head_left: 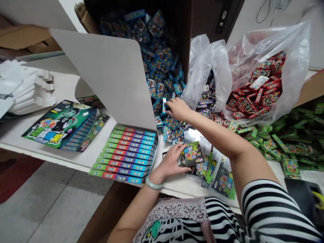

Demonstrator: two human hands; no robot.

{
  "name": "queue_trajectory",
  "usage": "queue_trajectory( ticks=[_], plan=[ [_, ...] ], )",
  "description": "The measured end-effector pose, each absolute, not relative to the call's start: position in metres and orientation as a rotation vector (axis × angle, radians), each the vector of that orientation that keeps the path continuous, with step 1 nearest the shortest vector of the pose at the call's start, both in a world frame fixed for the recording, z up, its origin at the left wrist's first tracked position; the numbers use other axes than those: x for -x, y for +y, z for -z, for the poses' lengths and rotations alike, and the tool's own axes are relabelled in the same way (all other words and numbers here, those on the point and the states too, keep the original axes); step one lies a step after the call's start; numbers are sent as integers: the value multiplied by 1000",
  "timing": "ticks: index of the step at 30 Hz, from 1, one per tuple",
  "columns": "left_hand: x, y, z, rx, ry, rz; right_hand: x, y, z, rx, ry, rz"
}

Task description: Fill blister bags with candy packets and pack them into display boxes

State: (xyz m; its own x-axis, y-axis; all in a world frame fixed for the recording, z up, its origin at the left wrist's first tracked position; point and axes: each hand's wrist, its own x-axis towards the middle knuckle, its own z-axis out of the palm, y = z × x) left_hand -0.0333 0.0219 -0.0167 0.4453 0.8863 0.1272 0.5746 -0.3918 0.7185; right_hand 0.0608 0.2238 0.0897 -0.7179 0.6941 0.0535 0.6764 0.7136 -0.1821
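My left hand (170, 162) grips a small stack of dark printed packs (191, 155) on the white table, fingers curled round its left side. My right hand (177, 108) reaches forward into a heap of small blue boxes (162, 64) and pinches one blue box (164, 105) between its fingertips. Left of my left hand lies an open display box (129, 153) filled with several rows of small boxes on edge; its white lid (111, 74) stands up.
A clear plastic bag (265, 74) of small red boxes sits at the right. Green boxes (286, 145) are strewn along the right side. A flat printed carton (63, 126) and a stack of folded white cartons (25, 91) lie at the left. The table edge (50, 157) runs near me.
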Motion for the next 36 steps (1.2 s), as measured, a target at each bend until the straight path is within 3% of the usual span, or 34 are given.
queue_trajectory(
  ticks=[3, 9, 21, 29, 31, 36],
  plan=[
    [32, 22, 15, -2134, 1097, -654, -112, 221, -90, 960, -2692, -311],
    [28, 24, 19, -2192, 1078, -677, -209, 271, -85, 1653, -2462, 85],
    [24, 27, 27, -2254, 1124, -768, -227, 274, -67, 1599, -2611, 132],
    [31, 21, 33, -2243, 1183, -790, -208, 278, -62, 1622, -2403, 78],
    [34, 23, 34, -2230, 1195, -820, -216, 266, -63, 1614, -2281, -38],
    [34, 27, 34, -2217, 1188, -831, -248, 197, -60, 1494, -1668, -869]
  ],
)
